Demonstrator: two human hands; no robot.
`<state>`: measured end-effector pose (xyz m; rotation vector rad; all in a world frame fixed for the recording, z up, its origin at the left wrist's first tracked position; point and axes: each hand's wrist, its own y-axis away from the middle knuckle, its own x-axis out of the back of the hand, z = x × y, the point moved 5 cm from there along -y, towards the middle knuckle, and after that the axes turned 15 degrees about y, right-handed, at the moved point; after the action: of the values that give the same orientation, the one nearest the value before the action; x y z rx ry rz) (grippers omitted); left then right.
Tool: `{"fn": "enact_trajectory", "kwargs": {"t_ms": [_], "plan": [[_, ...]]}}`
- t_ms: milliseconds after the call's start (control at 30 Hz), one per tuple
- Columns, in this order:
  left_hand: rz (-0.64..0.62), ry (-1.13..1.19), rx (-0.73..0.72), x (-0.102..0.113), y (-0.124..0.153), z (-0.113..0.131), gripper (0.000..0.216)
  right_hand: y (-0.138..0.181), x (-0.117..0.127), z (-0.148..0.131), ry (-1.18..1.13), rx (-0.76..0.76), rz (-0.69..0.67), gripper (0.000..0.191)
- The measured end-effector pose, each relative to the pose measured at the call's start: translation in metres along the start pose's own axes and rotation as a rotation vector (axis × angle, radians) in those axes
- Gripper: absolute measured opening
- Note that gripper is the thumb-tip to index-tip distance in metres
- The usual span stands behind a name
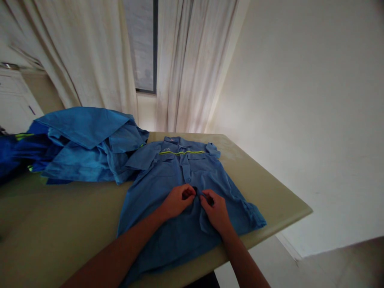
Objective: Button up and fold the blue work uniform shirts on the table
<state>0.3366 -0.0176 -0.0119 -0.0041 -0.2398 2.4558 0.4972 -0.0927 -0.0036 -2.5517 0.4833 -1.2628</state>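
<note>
A blue short-sleeved work shirt lies front up on the table, its collar toward the window and its hem near the front edge. Yellow piping crosses the chest above two flap pockets. At the middle of the button front, my left hand pinches one edge of the placket. My right hand pinches the fabric just to the right of it, the fingertips almost meeting. Whether a button sits between the fingers is hidden. Above the hands a button shows on the placket.
A heap of blue garments, some with yellow-green trim, lies left of the shirt. The pale table has its right corner near a white wall. Curtains hang behind, and a cabinet stands at the far left.
</note>
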Motion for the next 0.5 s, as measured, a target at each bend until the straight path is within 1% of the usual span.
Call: {"fn": "enact_trajectory", "kwargs": {"t_ms": [67,133,300,367,500], "plan": [[-0.021,0.003,0.015,0.000,0.000,-0.001,0.016,0.000,0.002,0.000,-0.041,-0.002,-0.002,0.025],[-0.038,-0.042,0.002,-0.001,0.001,0.000,0.018,0.000,0.004,-0.001,-0.082,-0.011,-0.006,0.027],[-0.054,-0.310,-0.173,-0.008,0.007,0.006,0.019,-0.001,0.004,-0.004,-0.118,-0.048,-0.029,0.025],[-0.071,-0.310,-0.194,-0.010,0.008,0.006,0.018,-0.001,0.002,-0.005,-0.084,-0.038,-0.035,0.023],[-0.069,-0.228,-0.165,-0.009,0.009,0.003,0.011,0.000,0.000,-0.005,0.006,-0.029,-0.032,0.023]]}}
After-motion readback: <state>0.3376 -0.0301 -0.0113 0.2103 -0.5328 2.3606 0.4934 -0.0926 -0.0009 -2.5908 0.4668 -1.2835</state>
